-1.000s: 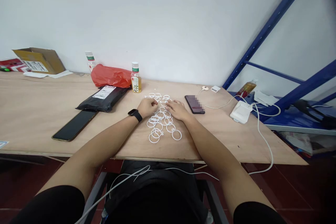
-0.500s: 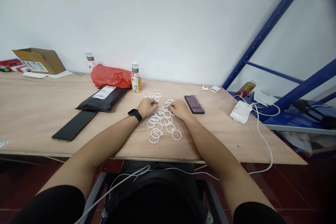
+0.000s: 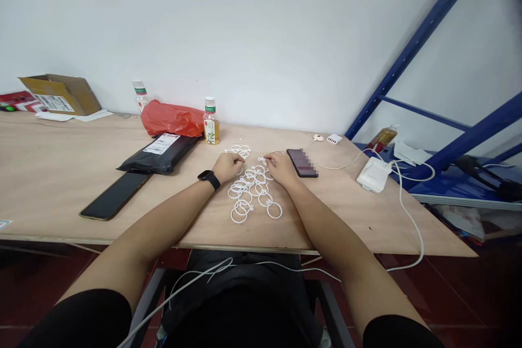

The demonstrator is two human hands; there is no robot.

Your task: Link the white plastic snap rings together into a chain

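Note:
Many white plastic curtain rings [image 3: 244,187] with small eyelets lie in a loose, overlapping pile on the wooden table. My left hand [image 3: 228,167], with a black watch at the wrist, is closed in a pinch at the pile's upper left. Part of a white ring shows just under its fingertips. Across from it, my right hand [image 3: 279,167] pinches a white curtain ring by its eyelet end [image 3: 261,160]; the fingers hide part of it. Beyond my left hand lies a small cluster of rings [image 3: 238,149].
A phone [image 3: 302,163] lies right of my right hand. To the left are another phone [image 3: 116,196], a black parcel [image 3: 161,155], a red plastic bag [image 3: 173,118] and a drink bottle [image 3: 211,122]. White cables and a charger [image 3: 374,174] occupy the right side, beside a blue rack [image 3: 408,54].
My right hand has shifted slightly up, and a ring's eyelet end now shows at its fingertips. My left hand stays almost in place, still pinched.

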